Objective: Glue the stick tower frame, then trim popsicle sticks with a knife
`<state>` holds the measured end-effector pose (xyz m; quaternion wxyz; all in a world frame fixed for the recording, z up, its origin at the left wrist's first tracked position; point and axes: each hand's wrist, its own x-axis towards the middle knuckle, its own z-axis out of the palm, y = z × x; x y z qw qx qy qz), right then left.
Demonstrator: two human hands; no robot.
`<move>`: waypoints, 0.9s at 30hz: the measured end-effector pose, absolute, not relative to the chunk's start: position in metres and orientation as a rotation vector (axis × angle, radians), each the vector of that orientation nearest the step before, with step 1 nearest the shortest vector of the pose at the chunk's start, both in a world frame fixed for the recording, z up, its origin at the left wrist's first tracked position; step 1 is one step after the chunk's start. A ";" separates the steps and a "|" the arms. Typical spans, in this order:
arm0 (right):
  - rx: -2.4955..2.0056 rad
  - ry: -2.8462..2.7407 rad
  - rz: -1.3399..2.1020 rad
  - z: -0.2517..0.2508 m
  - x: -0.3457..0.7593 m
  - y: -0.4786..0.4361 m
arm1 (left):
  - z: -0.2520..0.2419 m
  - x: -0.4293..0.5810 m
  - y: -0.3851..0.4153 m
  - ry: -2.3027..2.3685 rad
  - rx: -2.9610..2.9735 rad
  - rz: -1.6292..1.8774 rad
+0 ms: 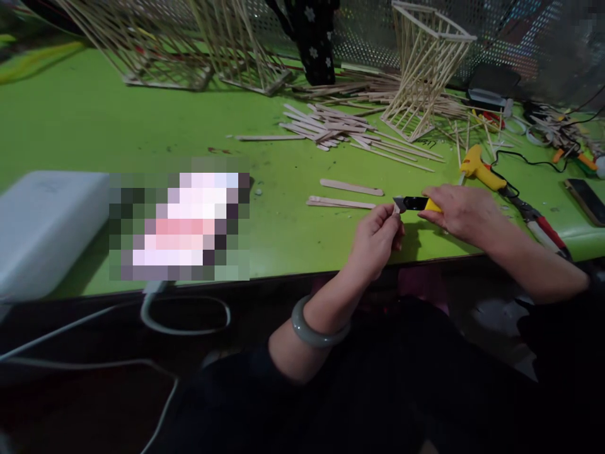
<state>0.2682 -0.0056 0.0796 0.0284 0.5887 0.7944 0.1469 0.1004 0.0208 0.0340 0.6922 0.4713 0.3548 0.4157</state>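
Near the table's front edge, my left hand (pixel 375 239) pinches a small pale wooden stick (pixel 396 209), mostly hidden by the fingers. My right hand (pixel 466 211) grips a yellow utility knife (pixel 416 203), its dark blade pointing left and meeting the stick's upper end. Whether the blade cuts into the wood, I cannot tell. Just behind my left hand lie a few flat craft sticks (pixel 352 187), one apart and others overlapping. A yellow glue gun (pixel 482 167) rests behind my right hand, beside red-handled pliers (pixel 543 230).
Craft sticks (pixel 326 126) lie heaped farther back. A twisted stick tower (pixel 423 69) stands behind them, with other stick frames (pixel 165 75) at the back left. A white box (pixel 51 227) and a blurred-out device with a cable (pixel 184 331) occupy the left. A dark phone-like object (pixel 586 200) lies right.
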 end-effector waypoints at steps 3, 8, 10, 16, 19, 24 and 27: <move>1.862 2.450 0.404 0.077 0.286 0.002 | 0.034 0.100 0.019 0.788 1.047 0.919; 2.231 2.309 0.410 0.082 0.321 0.011 | 0.033 0.097 0.019 0.727 0.984 0.899; 2.249 2.323 0.428 0.087 0.318 0.007 | 0.033 0.098 0.020 0.735 0.953 0.918; 1.950 2.469 0.298 0.088 0.271 -0.012 | 0.032 0.099 0.021 0.752 0.966 0.967; 1.838 2.465 0.286 0.085 0.258 -0.014 | 0.032 0.100 0.021 0.757 1.007 0.978; 1.849 2.402 0.383 0.086 0.261 -0.010 | 0.031 0.100 0.020 0.758 1.086 0.989; 1.839 2.411 0.388 0.087 0.267 -0.008 | 0.031 0.100 0.020 0.764 1.100 0.976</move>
